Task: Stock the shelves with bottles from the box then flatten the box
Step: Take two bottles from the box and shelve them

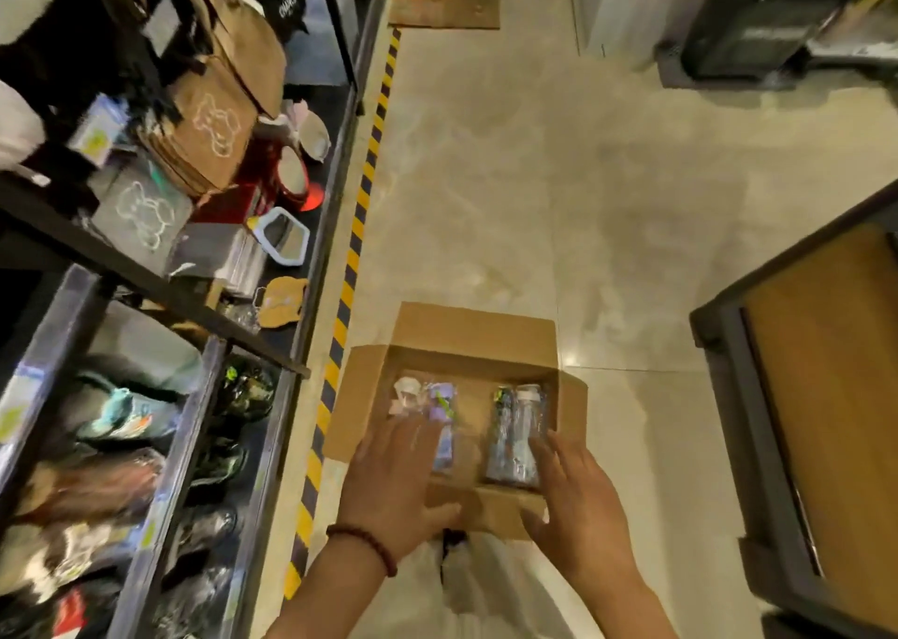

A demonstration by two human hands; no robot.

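An open cardboard box stands on the floor with its flaps spread out. Several wrapped bottles lie in it: a purple one and a pale pink one at the left, two clear bluish ones at the right. My left hand hovers over the box's left side with fingers straight, covering part of the left bottles. My right hand is spread over the box's near right corner, fingertips by the clear bottles. Neither hand holds anything. The shelves stand at the left.
The dark metal shelves hold bags, mirrors and packaged goods, with wrapped bottles on the lower level. A yellow-and-black striped tape runs along the floor beside them. A wood-topped dark cabinet is at the right. Black crates stand far right.
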